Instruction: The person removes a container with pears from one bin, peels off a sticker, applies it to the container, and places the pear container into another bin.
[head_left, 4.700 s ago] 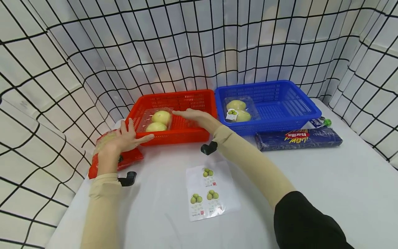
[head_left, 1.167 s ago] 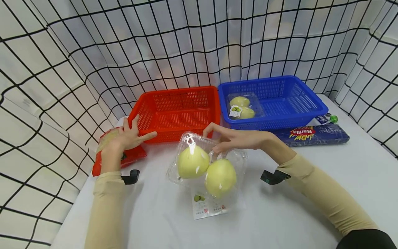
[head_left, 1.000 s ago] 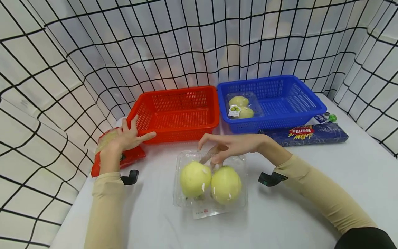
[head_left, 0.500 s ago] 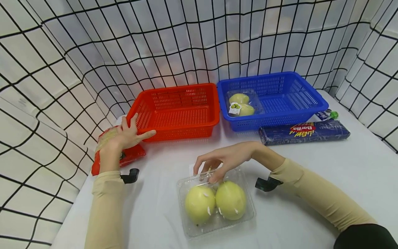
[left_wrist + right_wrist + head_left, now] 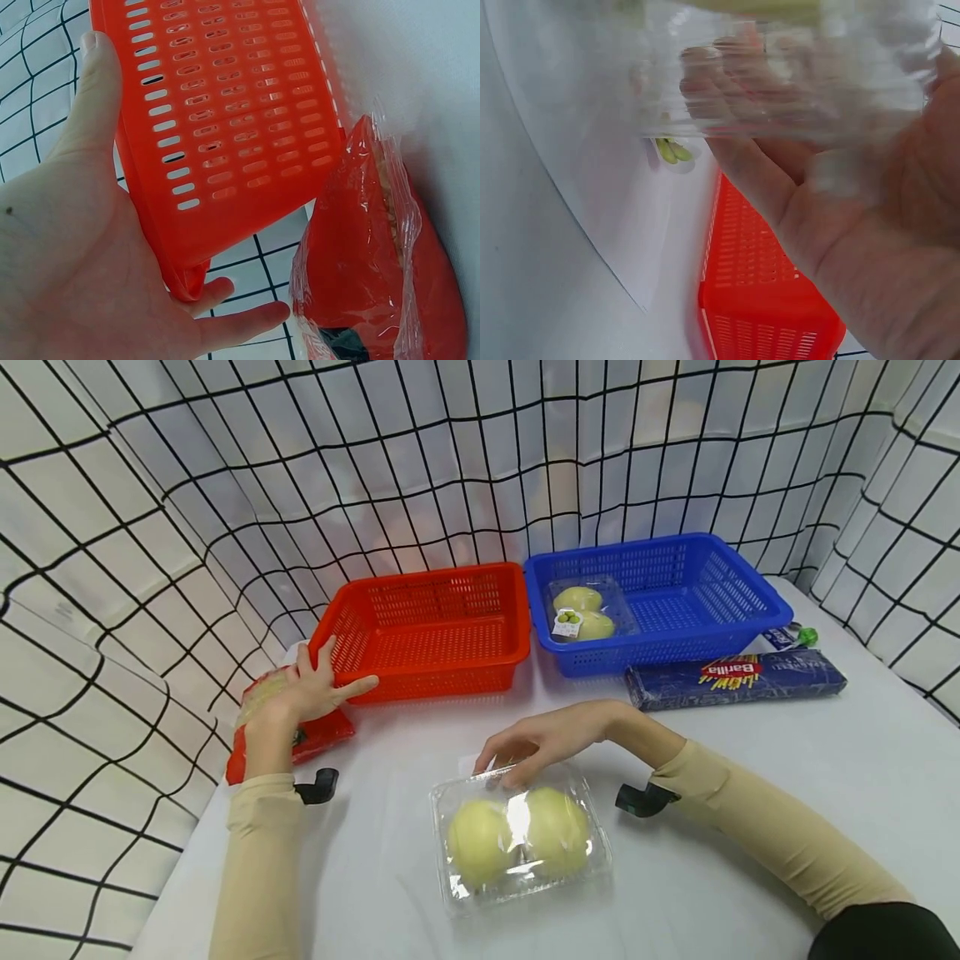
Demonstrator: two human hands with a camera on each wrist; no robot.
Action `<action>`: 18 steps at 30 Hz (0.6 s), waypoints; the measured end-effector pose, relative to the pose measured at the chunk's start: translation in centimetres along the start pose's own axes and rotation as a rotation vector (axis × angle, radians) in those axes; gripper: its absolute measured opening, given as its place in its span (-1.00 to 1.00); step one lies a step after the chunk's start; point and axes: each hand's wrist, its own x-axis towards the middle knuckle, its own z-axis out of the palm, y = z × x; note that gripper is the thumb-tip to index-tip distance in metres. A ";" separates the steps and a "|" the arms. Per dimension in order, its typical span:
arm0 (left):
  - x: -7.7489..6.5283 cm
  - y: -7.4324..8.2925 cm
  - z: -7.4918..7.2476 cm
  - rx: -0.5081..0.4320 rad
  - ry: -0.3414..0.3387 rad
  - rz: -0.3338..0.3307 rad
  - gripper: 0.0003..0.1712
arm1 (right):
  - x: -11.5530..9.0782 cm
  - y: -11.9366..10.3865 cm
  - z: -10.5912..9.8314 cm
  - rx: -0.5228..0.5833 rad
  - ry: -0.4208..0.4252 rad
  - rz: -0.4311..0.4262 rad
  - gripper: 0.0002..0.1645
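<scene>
A clear plastic clamshell box [image 5: 457, 893] with two pale yellow-green fruits [image 5: 557, 831] is at the front middle of the table. My right hand [image 5: 551, 739] grips its far edge, fingers at the back and thumb nearer the lid. In the right wrist view the box wall [image 5: 780, 112] crosses the fingers and is blurred. My left hand [image 5: 300, 697] is spread at the near left corner of the red basket [image 5: 420, 683]; the left wrist view shows straight fingers around that corner. Most of the white label sheet [image 5: 622, 217] is hidden under the box.
A blue basket [image 5: 667, 647] stands right of the red one, holding another fruit box [image 5: 615, 606]. In front lies a dark blue Barilla pack [image 5: 795, 677], with a green-ended packet [image 5: 806, 637] behind. A red bag [image 5: 326, 737] lies under the left forearm. Black netting surrounds the table.
My right hand has taken the box from the red basket and brought it over the label sheet, then nearer the front. Lately the box has tilted slightly. The left hand stays put.
</scene>
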 end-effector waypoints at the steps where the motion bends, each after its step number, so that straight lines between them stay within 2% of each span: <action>1: 0.0 0.0 0.1 0.006 0.000 0.000 0.35 | 0.0 0.0 0.0 -0.023 0.005 0.010 -0.46; 6: 0.0 -0.2 0.3 0.002 -0.002 0.000 0.35 | 0.1 -0.1 0.0 -0.107 0.062 0.006 -0.48; 11: 0.0 0.2 0.1 -0.002 0.013 -0.008 0.34 | 0.0 -0.3 -0.5 -0.167 0.280 -0.038 -0.59; 14: -0.4 0.8 -0.2 0.062 -0.009 -0.041 0.34 | -0.4 0.0 -1.1 -0.234 0.368 -0.009 -0.62; 18: -1.7 1.6 -1.2 0.174 -0.048 -0.078 0.33 | -0.6 1.0 -1.5 -0.298 0.375 0.022 -0.62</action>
